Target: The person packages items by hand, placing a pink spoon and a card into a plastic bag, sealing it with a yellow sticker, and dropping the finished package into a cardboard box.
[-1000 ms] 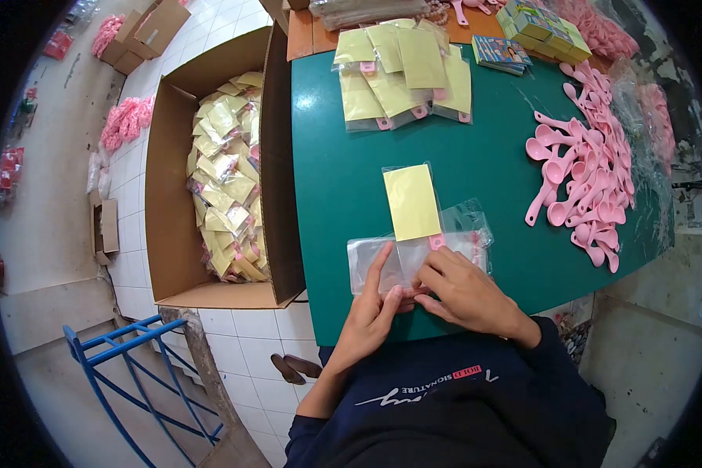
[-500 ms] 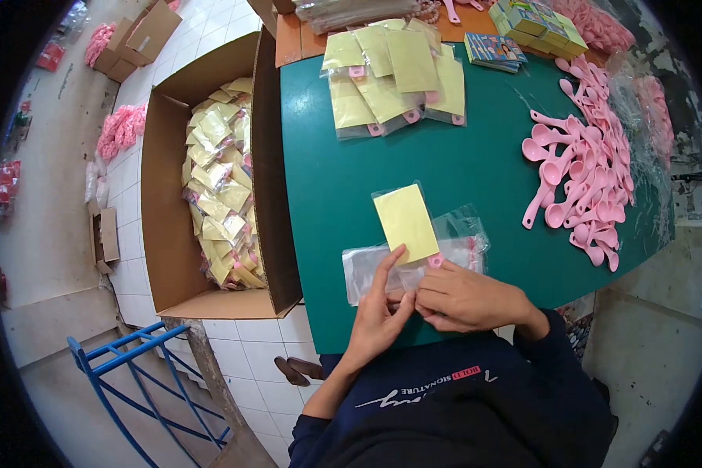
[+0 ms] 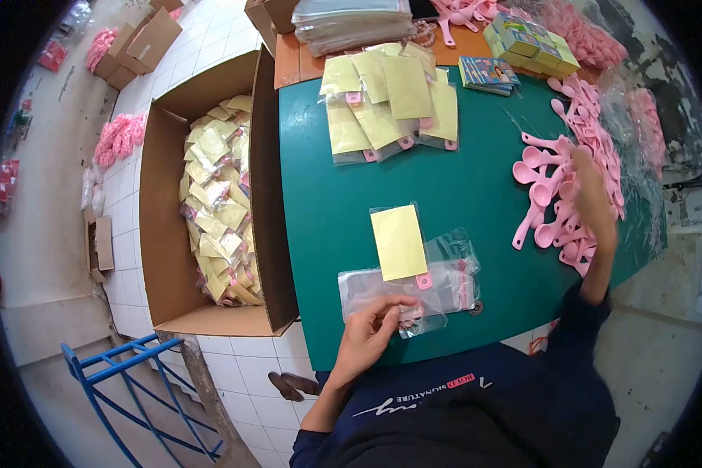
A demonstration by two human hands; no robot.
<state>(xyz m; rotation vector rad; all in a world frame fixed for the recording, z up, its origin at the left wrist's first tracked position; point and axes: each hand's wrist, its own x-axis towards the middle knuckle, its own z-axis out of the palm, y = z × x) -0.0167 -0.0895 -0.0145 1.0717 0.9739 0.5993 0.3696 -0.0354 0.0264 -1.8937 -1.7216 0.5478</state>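
Observation:
My left hand [image 3: 370, 331] is by the table's near edge, its thumb and fingers pinching the edge of a clear plastic bag [image 3: 429, 321]. Beneath it lies a stack of clear bags [image 3: 359, 287]. A filled packet with a yellow card [image 3: 398, 242] rests partly over that stack, a pink spoon handle [image 3: 423, 280] showing at its lower corner. On the right, my right hand [image 3: 590, 183] is over the pile of pink plastic spoons [image 3: 550, 187]. Motion blurs its fingers, so its grip does not show.
Finished packets with yellow cards [image 3: 405, 90] lie at the green table's [image 3: 320, 203] far side. Booklets [image 3: 487, 75] and stacked card blocks [image 3: 522, 39] stand beyond. A large cardboard box [image 3: 164, 203] of packets is at the left, near a blue metal frame [image 3: 125, 359].
My right hand has left the bags and moved right to the spoon pile. My left hand has stayed near the bags, its extended finger now curled in. The view has shifted slightly.

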